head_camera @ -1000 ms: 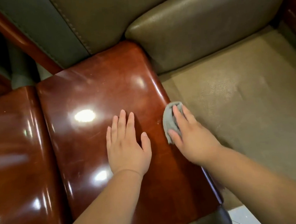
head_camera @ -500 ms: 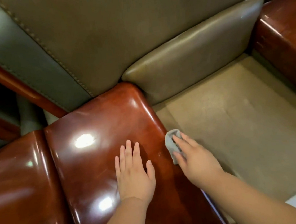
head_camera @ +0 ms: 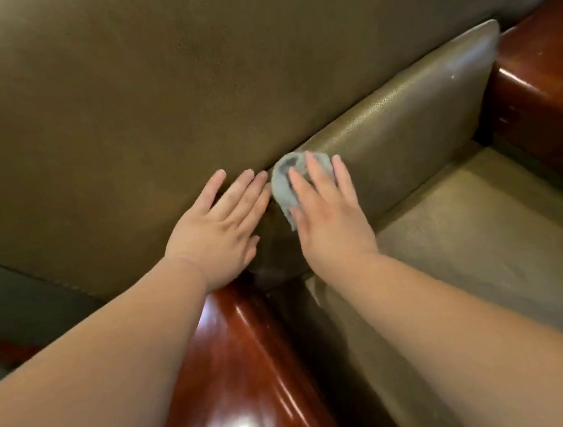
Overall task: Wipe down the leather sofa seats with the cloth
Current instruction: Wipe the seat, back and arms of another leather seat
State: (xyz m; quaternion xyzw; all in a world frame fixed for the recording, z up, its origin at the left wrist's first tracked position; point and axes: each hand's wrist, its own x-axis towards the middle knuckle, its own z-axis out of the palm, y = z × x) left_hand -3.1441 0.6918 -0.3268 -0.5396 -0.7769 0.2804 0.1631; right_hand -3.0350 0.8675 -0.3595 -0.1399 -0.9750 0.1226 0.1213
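I am looking down into an olive-green leather sofa framed by glossy reddish-brown wooden armrests. Nearest me, the left armrest (head_camera: pixel 240 372) runs up the lower middle of the view, its lacquer throwing back bright spots of light. My two bare forearms cross over it and reach forward, one on each side.

To the right of that armrest lies the seat cushion (head_camera: pixel 477 263), a dull, matte olive surface that slopes off toward the right edge of the view. It is bare where I can see it, and neither hand is touching it.

Further in, my left hand (head_camera: pixel 219 229) lies flat with fingers straight and slightly spread, palm pressed against the lower part of the big backrest (head_camera: pixel 159 104). Just beside it, almost touching at the fingertips, my right hand (head_camera: pixel 328 215) is also flat, fingers extended, pressing the cloth (head_camera: pixel 282 185) against the upper left end of the lumbar cushion (head_camera: pixel 413 131). The cloth is small, grey and bunched; it shows between and to the left of my fingers, while the rest is hidden under my palm. I see no fingers curled round it: the hand pushes it down with straight fingers.

Beyond the hands, the lumbar cushion stretches to the right, shinier than the seat. At its far end stands the right armrest (head_camera: pixel 543 85), the same polished wood.
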